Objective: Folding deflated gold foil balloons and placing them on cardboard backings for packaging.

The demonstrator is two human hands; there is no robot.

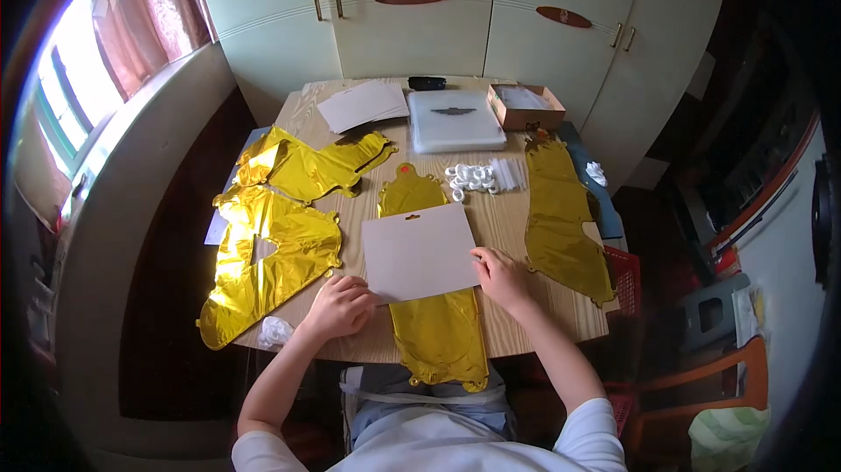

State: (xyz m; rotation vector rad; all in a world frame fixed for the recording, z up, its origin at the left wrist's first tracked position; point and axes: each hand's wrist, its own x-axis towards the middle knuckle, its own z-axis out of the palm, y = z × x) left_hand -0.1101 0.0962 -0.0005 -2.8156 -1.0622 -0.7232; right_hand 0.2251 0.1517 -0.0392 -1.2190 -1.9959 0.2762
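A pale grey rectangular card (419, 257) with a slotted hang hole near its far edge lies over a flat gold foil balloon (438, 336). The balloon's far end and near end show beyond the card, and its near end hangs over the table's front edge. At the card's right edge my right hand (501, 279) is closed on it, thumb and fingers pinching. My left hand (340, 307) is at the near left corner with its fingers curled; the card's corner meets the fingertips there, though the grip itself is partly hidden.
More flat gold foil balloons (263, 253) cover the table's left, and another balloon (565, 218) lies right. Behind are small white rolls (471, 178), clear straws (508, 174), stacked cards (363, 106), a clear plastic bag stack (455, 130) and an open cardboard box (527, 110).
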